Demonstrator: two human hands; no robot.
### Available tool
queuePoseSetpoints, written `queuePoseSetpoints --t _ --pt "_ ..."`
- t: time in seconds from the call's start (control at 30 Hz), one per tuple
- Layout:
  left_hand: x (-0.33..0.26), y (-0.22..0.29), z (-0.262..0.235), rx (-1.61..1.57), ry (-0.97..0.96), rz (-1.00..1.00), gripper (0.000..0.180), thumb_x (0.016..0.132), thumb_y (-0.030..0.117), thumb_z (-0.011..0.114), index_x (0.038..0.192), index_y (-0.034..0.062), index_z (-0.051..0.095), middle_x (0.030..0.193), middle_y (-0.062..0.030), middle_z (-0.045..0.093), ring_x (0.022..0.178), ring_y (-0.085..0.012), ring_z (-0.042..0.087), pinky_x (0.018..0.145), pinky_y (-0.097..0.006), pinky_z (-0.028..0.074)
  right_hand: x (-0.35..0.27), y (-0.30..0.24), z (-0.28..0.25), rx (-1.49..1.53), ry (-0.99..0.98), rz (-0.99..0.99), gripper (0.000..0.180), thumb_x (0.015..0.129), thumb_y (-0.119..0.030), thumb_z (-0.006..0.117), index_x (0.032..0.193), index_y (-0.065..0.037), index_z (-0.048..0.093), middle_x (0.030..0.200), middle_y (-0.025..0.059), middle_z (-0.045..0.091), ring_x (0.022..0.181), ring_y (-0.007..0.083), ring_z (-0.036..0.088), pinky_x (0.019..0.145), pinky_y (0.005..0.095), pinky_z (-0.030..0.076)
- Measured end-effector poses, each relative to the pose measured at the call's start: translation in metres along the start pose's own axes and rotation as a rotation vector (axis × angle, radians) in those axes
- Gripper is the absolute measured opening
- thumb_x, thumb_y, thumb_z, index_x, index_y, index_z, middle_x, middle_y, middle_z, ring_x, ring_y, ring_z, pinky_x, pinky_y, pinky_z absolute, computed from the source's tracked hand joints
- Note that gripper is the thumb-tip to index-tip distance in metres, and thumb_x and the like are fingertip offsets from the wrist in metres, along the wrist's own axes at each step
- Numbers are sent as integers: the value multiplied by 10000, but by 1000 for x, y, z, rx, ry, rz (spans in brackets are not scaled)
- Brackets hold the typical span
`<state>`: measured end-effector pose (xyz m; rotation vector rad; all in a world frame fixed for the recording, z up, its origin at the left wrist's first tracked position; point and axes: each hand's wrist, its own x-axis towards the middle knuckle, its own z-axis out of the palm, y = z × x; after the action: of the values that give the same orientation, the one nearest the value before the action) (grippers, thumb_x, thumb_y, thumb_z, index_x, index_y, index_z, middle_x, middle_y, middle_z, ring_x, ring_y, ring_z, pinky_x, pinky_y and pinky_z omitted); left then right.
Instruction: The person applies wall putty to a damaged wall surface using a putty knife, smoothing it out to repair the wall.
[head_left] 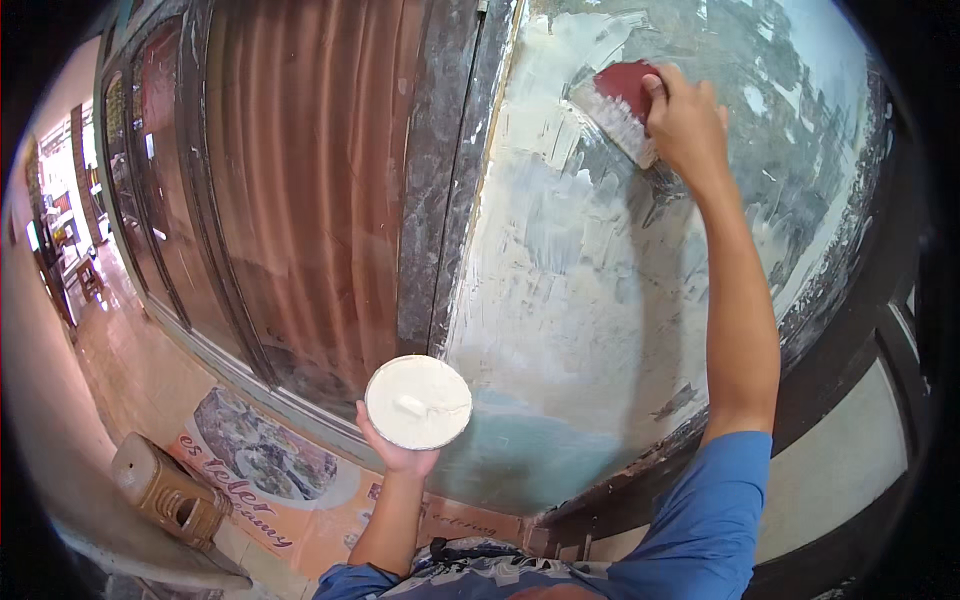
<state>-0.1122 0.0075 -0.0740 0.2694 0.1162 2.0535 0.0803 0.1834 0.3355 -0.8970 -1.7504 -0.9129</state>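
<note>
My right hand (pixel 690 115) is raised to the upper part of the wall, its fingers closed round a red putty knife (pixel 625 85). The wide blade, smeared with white putty, lies against the wall (pixel 560 290) or very close to it. White and grey putty covers much of that wall in uneven patches, with bare greenish paint low down. Lower and to the left, my left hand (pixel 400 452) grips a round tub of cream-white putty (pixel 425 390) from beneath and the side. A small lump stands on the putty's surface. The fingers under the tub are hidden.
Left of the wall stands a dark wooden frame (pixel 440 200) with glass and brown curtains (pixel 310 180) behind it. On the floor are a printed orange banner (pixel 330 500) and a brown plastic stool (pixel 170 490). Dark framed panels (pixel 850 430) stand at the lower right.
</note>
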Motion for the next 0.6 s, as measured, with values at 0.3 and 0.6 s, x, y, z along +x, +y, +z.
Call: queuePoseSetpoints --t 0.3,0.6 --pt "-5 8 1 -4 23 54 773 929 695 339 1456 140 444 1474 -91 465 1343 -327 456 1109 -508 379 -27 -25 6 -88 -103 -123 188 977 -293 553 996 -145 667 928 95 701 986 346 578 865 512 402" --pt "-9 12 4 -18 -60 61 750 948 682 337 1446 134 454 1456 -105 481 1324 -335 474 1108 -514 382 -37 -22 7 45 -101 -137 202 987 -303 547 1010 -133 655 852 130 659 934 339 567 864 519 397"
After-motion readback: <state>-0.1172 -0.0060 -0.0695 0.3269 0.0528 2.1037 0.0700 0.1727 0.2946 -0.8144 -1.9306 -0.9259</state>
